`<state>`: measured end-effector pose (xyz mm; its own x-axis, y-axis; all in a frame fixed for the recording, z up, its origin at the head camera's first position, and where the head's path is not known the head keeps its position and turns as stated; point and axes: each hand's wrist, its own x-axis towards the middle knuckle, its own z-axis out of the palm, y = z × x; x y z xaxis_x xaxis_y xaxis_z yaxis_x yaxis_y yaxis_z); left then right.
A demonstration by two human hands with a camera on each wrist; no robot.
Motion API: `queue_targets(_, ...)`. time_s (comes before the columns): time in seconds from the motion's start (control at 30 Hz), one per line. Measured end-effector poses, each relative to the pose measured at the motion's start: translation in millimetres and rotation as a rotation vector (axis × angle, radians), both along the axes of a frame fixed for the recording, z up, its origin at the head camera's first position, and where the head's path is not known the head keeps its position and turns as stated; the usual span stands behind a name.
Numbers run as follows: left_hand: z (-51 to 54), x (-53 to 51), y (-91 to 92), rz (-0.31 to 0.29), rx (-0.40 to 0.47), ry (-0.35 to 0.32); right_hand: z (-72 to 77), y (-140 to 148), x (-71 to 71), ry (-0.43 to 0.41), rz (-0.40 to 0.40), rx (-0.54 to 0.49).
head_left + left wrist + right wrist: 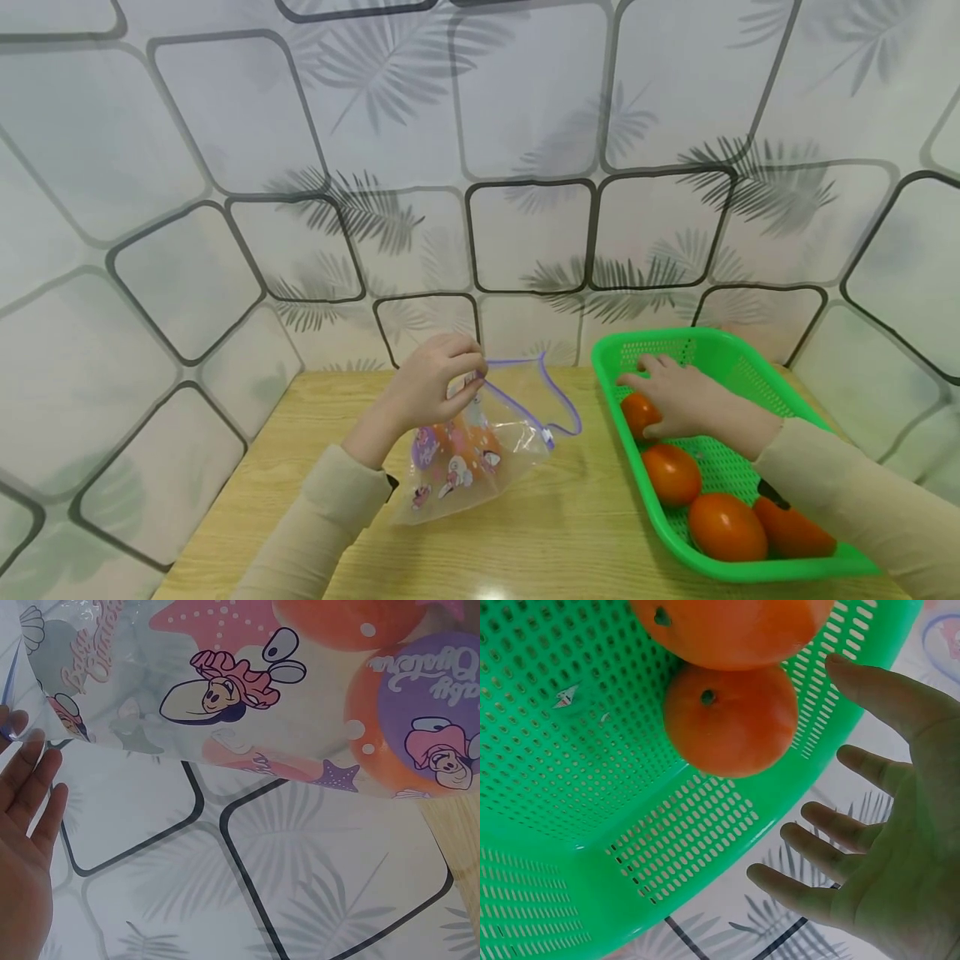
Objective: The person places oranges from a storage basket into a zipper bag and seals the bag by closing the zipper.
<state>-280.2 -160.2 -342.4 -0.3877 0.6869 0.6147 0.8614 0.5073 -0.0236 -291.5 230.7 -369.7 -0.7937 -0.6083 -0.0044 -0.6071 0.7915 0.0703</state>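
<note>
Bag, clear with cartoon prints, slumps left of the lower centre of the head view, its purple-edged mouth gaping to the right; a white slider sits at the mouth's lower corner. Orange rounds show through the film. The left hand pinches the bag's upper edge between thumb and fingers. At lower right stands a green basket, with four orange fruits visible along its left and near sides. The right hand hangs above the farthest fruit, thumb and fingers spread apart. Under everything runs a wooden table; patterned wall fills the upper frame.
</note>
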Motion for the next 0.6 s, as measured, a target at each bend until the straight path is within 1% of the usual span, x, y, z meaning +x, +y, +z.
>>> queue_targets(0.13, 0.3, 0.9, 0.0, 0.003, -0.001, 0.005, 0.1, 1.0, -1.0, -0.016, -0.002, -0.011)
queue_targets(0.37, 1.0, 1.5, 0.3, -0.012, 0.008, 0.022, -2.1, 1.6, -2.3, -0.036, -0.006, -0.018)
queue_targets(0.6, 2.1, 3.0, 0.5, 0.001, -0.002, 0.004, -9.1, 3.8, -3.8, -0.033, -0.005, -0.008)
